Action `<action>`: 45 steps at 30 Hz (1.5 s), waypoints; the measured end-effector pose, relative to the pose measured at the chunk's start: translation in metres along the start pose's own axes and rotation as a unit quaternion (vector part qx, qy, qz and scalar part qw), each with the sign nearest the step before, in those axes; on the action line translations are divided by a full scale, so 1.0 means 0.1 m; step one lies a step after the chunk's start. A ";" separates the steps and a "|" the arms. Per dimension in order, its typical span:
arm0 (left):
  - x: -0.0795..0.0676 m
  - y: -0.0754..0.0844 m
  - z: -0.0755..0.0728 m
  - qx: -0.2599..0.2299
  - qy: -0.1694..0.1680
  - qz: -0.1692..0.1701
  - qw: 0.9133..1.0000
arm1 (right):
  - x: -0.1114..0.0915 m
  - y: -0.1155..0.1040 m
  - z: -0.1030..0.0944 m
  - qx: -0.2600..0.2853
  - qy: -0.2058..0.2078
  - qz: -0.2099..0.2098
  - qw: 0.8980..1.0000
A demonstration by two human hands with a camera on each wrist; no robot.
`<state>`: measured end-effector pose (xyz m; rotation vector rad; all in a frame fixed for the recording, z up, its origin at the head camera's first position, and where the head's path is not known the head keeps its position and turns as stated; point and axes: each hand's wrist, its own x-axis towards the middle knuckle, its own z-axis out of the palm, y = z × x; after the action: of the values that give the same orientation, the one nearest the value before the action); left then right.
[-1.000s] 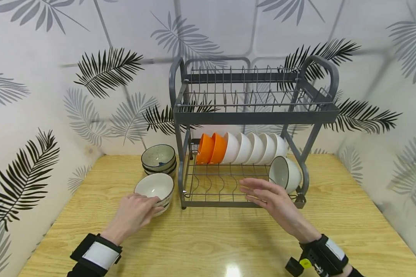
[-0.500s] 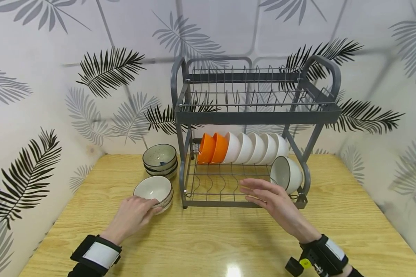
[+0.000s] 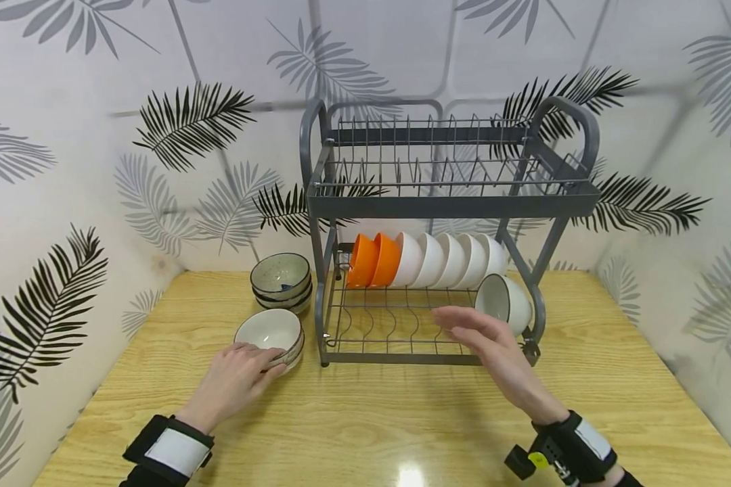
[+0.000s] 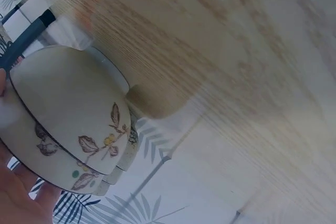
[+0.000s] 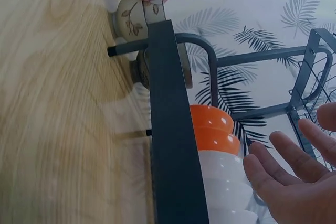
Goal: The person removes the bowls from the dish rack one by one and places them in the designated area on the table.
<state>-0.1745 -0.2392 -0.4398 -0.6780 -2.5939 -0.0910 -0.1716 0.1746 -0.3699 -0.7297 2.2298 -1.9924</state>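
My left hand pinches the near rim of the top white bowl in a nested stack left of the dish rack. In the left wrist view, a brown leaf pattern decorates the outside of these bowls, and fingers show at the rim. My right hand holds nothing; its fingers extend before the rack's lower tier. One large white bowl lies tipped on its side in the rack, just beyond that hand. In the right wrist view, the right hand's spread fingers overlap the area beside the rack's bowls.
A two-tier grey dish rack stands against the patterned wall. Along the back of its lower tier, orange bowls and several white bowls lean in a row. Behind the left hand's stack sits another stack of speckled bowls on the wooden table.
The white bowl under my left hand has shifted slightly down and left in the head view, then stayed still. My right hand has drawn a little to the right, its fingers closer together.
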 end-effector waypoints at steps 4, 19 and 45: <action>0.01 0.03 -0.02 -0.009 0.012 0.003 1.000 | -0.01 -0.02 -0.02 -0.084 0.043 -0.015 0.995; 0.09 0.24 -0.09 -0.007 0.075 0.102 0.992 | 0.01 0.06 -0.10 -0.301 0.170 -0.165 0.924; 0.07 0.56 -0.10 -0.021 0.049 0.158 0.986 | 0.11 0.33 -0.32 -0.472 0.223 -0.187 0.832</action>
<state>-0.1488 -0.1884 -0.4306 -1.0630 -2.3649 -0.0763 -0.2028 0.2018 -0.3929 -0.8532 3.6467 -1.0708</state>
